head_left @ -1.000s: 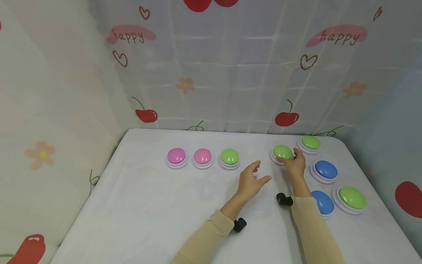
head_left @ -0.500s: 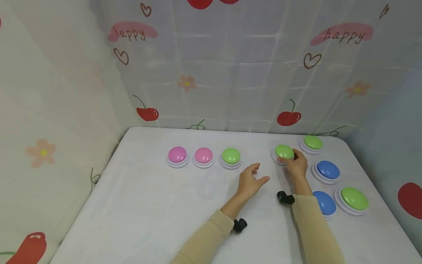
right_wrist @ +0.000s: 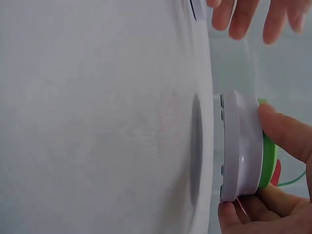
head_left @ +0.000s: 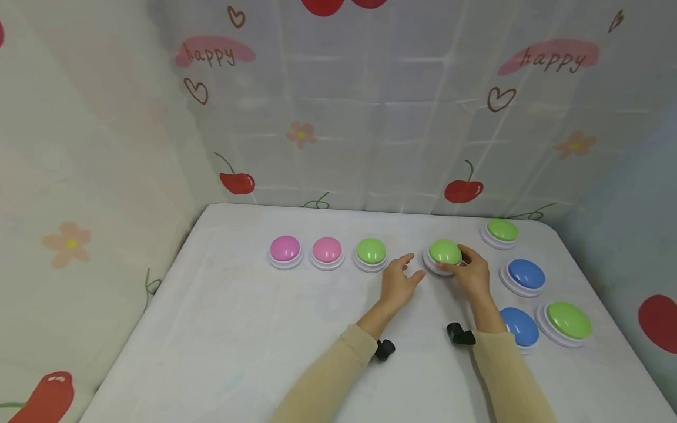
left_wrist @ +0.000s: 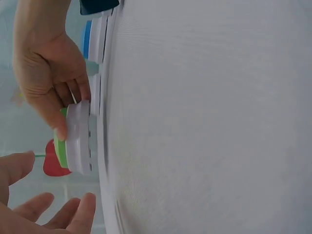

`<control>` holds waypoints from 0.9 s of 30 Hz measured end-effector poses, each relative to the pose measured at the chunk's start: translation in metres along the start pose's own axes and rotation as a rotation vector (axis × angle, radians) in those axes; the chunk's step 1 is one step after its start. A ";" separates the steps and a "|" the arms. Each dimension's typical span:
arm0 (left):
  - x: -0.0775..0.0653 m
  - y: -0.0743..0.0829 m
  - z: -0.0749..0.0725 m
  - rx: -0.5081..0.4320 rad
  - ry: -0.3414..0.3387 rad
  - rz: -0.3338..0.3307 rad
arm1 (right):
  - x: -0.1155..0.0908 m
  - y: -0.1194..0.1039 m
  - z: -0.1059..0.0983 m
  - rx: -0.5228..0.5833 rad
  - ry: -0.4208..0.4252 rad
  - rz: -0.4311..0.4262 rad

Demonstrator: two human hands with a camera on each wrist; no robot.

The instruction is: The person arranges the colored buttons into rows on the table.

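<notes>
My right hand [head_left: 474, 277] grips a round push button [head_left: 445, 251] with a green dome and a white base, thumb on one side and fingers on the other. In the right wrist view the button [right_wrist: 242, 146] hangs a little above the table, its shadow under it and small feet showing on its base. My left hand [head_left: 398, 286] hovers just left of it, fingers spread and bent slightly, holding nothing. Beyond that hand, a green button [head_left: 371, 251], a pink button [head_left: 327, 250] and a magenta button [head_left: 285, 248] stand in a row.
On the right side of the white table [head_left: 254, 335] stand a green button [head_left: 502, 230] at the back, a blue button [head_left: 526, 273], a large green button [head_left: 569, 320] and another blue button [head_left: 519, 326] partly behind the right sleeve. Patterned curtains [head_left: 370, 117] enclose the table.
The right hand has taken hold of the green button, lifted it and brought it left and slightly toward me. The left hand has shifted a little, staying empty.
</notes>
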State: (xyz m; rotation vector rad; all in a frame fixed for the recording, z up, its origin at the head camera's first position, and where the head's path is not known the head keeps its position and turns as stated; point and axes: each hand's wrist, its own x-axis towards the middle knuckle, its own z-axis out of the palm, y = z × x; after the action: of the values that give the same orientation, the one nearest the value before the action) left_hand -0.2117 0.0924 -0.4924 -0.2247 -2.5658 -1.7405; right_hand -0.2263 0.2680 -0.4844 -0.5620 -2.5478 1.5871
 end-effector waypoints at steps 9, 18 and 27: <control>0.009 -0.006 0.002 0.058 0.032 -0.005 | -0.016 -0.014 0.011 0.009 -0.163 -0.149; 0.017 -0.010 0.006 0.082 0.124 0.027 | -0.004 -0.016 0.025 0.018 -0.236 -0.192; 0.020 -0.014 0.007 0.174 0.156 0.048 | 0.010 -0.009 0.033 0.002 -0.275 -0.186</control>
State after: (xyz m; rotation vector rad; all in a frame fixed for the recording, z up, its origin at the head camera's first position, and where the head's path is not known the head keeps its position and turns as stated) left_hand -0.2330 0.0957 -0.5051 -0.1381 -2.5565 -1.4471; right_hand -0.2467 0.2402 -0.4931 -0.1046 -2.6920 1.7021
